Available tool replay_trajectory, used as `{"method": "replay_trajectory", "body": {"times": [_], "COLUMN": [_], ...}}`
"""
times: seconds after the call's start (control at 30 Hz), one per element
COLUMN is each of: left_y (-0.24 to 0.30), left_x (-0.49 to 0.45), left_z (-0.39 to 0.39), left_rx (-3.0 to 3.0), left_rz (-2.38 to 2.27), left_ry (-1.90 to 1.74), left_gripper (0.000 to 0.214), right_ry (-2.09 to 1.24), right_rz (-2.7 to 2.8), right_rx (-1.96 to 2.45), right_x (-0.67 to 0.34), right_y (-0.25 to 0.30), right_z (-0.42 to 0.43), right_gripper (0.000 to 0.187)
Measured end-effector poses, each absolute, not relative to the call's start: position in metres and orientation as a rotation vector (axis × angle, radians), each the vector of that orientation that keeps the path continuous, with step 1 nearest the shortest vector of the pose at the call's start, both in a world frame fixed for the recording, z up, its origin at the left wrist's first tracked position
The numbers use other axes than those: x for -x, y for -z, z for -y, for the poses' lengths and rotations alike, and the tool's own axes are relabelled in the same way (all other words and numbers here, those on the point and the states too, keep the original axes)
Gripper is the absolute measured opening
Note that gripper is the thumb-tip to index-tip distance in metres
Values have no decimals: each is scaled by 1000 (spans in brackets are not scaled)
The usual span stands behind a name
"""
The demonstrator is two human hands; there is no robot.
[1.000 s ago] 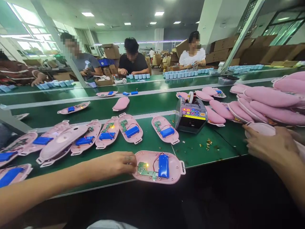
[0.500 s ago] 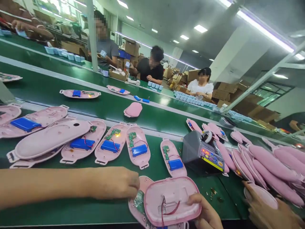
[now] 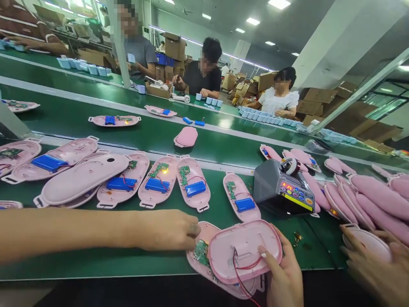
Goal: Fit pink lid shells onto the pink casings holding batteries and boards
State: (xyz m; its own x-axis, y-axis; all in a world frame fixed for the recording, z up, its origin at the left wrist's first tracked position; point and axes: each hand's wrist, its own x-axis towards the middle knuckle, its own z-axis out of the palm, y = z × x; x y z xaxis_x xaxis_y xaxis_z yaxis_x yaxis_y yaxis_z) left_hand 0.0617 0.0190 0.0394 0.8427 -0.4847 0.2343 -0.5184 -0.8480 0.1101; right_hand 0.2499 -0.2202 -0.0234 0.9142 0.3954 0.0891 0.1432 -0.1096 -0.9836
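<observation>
My right hand (image 3: pixel 286 273) grips the right side of a pink plastic cover (image 3: pixel 223 251), its thumb on the inner face and fingers behind the edge. Red and black wires (image 3: pixel 238 273) hang from that cover over its near rim. Beneath it lies a pink shell (image 3: pixel 200 267) with a green circuit board (image 3: pixel 202 252) at its left end; the cover hides most of the shell. My left hand (image 3: pixel 182 230) is closed beside the shell's upper left edge, fingers curled. Whatever it may hold is hidden.
Open pink shells with blue batteries (image 3: pixel 195 188) line the green bench (image 3: pixel 128 264). A grey tape dispenser (image 3: pixel 271 183) stands ahead to the right, near stacked pink shells (image 3: pixel 377 200). At far right a co-worker's hands (image 3: pixel 380 264) hold a pink piece. People sit across the belt.
The view has shifted, so the bench appears higher and farther right. My right thumb now lies farther across the cover, and the wires hang past its near edge. My left hand stays by the shell.
</observation>
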Motion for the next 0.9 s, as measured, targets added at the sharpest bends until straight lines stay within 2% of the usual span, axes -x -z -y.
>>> {"method": "replay_trajectory", "body": {"times": [0.13, 0.27, 0.5, 0.63, 0.8, 0.9], "left_y": [-31, -23, -18, -6, 2, -4], "left_x": [-60, -59, -72, -71, -63, -61], "left_z": [-18, -13, 21, 21, -2, 0], "left_rx": [-2770, -2330, -1667, -1643, -2095, -2135], "left_rz": [571, 204, -46, -115, 76, 83], "left_ry": [-244, -310, -271, -319, -516, -668], "left_gripper": [23, 16, 26, 17, 28, 28], "right_ry": [-287, -309, -385, -285, -250, -220], "right_rz": [256, 191, 154, 127, 99, 114], "right_rx": [1637, 1592, 1438, 1407, 1381, 1412], "right_x": [-238, -233, -237, -240, -240, -234], "right_y": [20, 21, 14, 5, -4, -5], "right_z": [221, 215, 201, 194, 188, 185], "right_gripper": [70, 83, 83, 84, 85, 82]}}
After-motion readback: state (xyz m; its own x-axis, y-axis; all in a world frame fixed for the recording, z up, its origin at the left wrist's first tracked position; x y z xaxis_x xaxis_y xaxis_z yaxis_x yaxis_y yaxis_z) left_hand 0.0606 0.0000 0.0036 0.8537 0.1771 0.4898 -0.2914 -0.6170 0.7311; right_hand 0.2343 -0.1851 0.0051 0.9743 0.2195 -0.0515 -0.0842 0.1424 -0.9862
